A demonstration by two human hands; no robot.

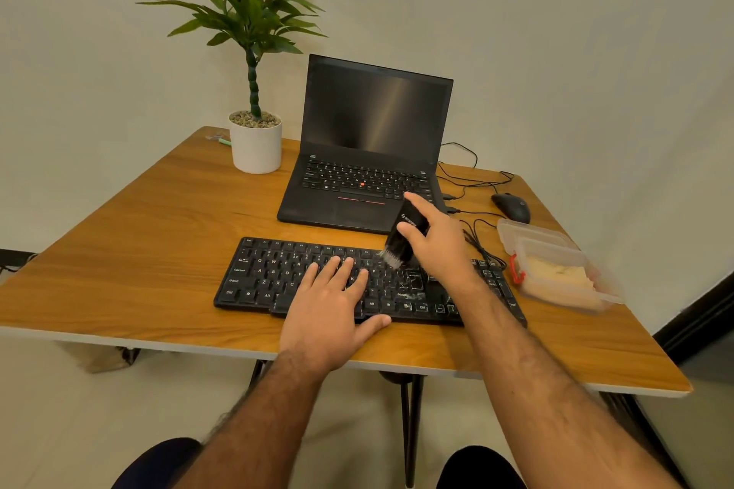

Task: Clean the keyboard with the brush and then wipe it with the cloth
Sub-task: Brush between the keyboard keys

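A black keyboard (pixel 278 274) with dusty keys lies near the front edge of the wooden table (pixel 139 250). My left hand (pixel 329 310) rests flat on the middle keys, fingers straight, thumb at the front edge. My right hand (pixel 441 242) grips a black brush (pixel 401 238) over the keyboard's upper right part, and the pale bristles touch the keys. White dust shows on keys at the lower right. A folded beige cloth (pixel 556 274) lies inside a clear plastic box (pixel 572 298) at the table's right side.
An open black laptop (pixel 369 155) stands behind the keyboard. A potted plant in a white pot (pixel 256 149) stands at the back left. A black mouse (pixel 512 206) and loose cables (pixel 472 210) lie at the back right, beside the box's lid (pixel 528 234).
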